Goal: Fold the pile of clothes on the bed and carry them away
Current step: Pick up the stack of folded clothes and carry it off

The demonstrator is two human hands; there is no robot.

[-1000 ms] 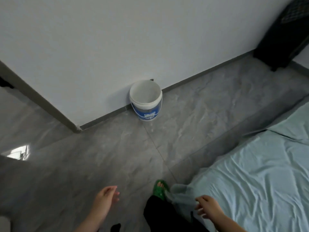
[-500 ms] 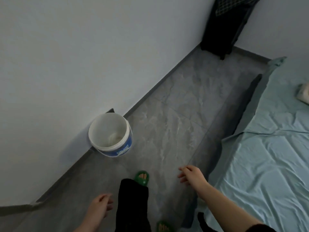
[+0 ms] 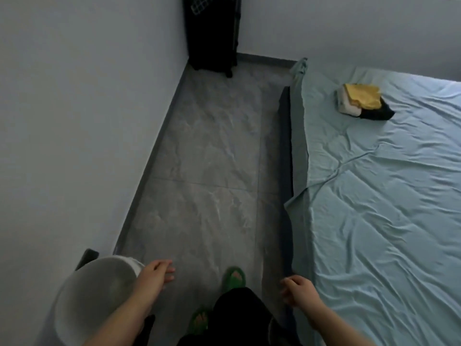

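Observation:
A small stack of clothes (image 3: 359, 101), yellow on top with cream and black pieces under it, lies on the far part of the bed (image 3: 389, 196), which has a light blue sheet. My left hand (image 3: 154, 273) hangs empty over the floor beside a white bucket, fingers loosely extended. My right hand (image 3: 298, 290) hangs empty next to the bed's near edge, fingers loosely curled. Both hands are far from the clothes.
A white bucket (image 3: 94, 293) stands by the left wall at the bottom left. A black cabinet (image 3: 212, 33) fills the far corner. A grey tiled floor strip (image 3: 214, 171) runs between wall and bed. My feet wear green slippers (image 3: 233, 278).
The view has swung right and forward along the aisle; the bucket slid to the bottom left, and the clothes stack on the bed came into sight. Both hands stayed empty.

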